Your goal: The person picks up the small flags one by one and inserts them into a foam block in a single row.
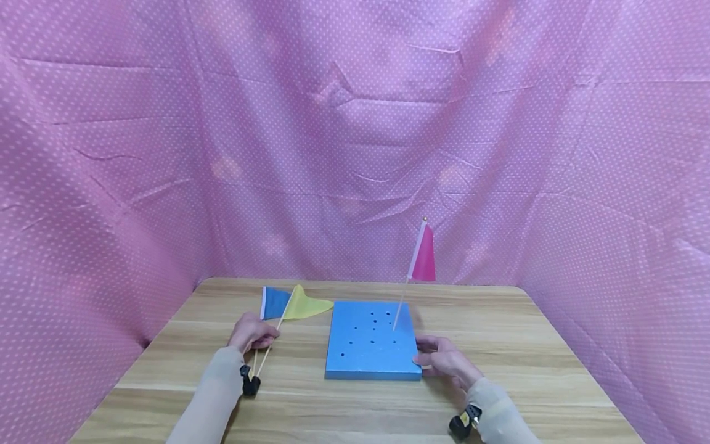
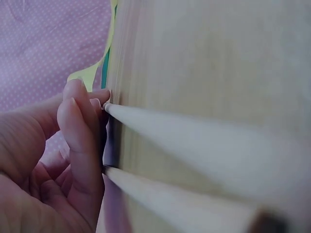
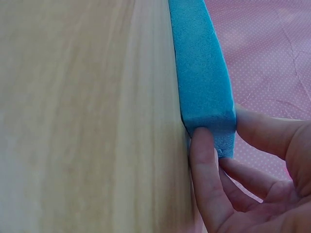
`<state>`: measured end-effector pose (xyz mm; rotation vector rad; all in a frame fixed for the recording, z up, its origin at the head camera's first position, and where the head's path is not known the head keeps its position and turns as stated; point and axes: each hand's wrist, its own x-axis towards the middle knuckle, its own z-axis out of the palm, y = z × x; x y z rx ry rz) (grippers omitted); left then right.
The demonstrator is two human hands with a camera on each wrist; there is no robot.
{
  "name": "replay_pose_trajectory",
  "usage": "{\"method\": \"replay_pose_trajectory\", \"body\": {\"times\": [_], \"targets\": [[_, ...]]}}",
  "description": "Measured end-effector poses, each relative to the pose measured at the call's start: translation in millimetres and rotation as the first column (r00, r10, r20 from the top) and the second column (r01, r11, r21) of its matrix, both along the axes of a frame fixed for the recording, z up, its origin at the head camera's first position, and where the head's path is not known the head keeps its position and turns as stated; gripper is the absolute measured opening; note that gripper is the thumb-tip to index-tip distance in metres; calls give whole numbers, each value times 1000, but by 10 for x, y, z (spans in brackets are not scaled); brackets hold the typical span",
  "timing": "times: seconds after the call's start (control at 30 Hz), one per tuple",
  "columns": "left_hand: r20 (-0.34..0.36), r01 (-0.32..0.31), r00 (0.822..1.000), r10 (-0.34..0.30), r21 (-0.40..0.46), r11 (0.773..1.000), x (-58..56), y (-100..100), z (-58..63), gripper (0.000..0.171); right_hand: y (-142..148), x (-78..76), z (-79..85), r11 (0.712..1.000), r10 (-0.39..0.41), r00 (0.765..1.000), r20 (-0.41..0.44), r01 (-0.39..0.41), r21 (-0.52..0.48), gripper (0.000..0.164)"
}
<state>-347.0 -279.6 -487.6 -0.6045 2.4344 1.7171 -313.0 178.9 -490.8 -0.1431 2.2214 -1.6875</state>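
Observation:
My left hand (image 1: pixel 252 333) pinches the thin wooden stick of a yellow pennant (image 1: pixel 305 306) at the left of the table. A blue flag (image 1: pixel 274 303) lies just behind that hand; its stick runs under the fingers, and both sticks stick out toward the wrist in the left wrist view. My right hand (image 1: pixel 446 359) grips the near right part of a blue foam block (image 1: pixel 363 361), thumb at the top edge, fingertips (image 3: pixel 201 138) against its side. A pink pennant (image 1: pixel 424 256) stands in the block on its stick, leaning slightly right.
Several small holes dot the top of the foam block. Everything is on a wood-grain table (image 1: pixel 499 345). A pink dotted curtain (image 1: pixel 355 154) hangs behind it and along both sides.

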Motion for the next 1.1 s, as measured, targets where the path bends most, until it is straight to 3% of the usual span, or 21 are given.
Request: {"method": "replay_pose_trajectory", "body": {"times": [0.33, 0.6, 0.73, 1.1], "targets": [[-27, 46, 999, -45, 29, 999, 10, -43, -32, 8, 8, 0, -4, 1000, 13, 1000, -2, -13, -9, 63], [-28, 48, 998, -51, -82, 995, 16, -55, -4, 11, -6, -8, 7, 1000, 2, 1000, 7, -2, 1, 63], [-63, 53, 996, -59, -91, 994, 6, -38, 28, 11, -2, -9, 9, 1000, 9, 1000, 7, -9, 5, 64], [-209, 70, 976, -68, 1, 998, 3, 86, 115, 19, 1, -10, 18, 1000, 15, 1000, 10, -15, 21, 62]]}}
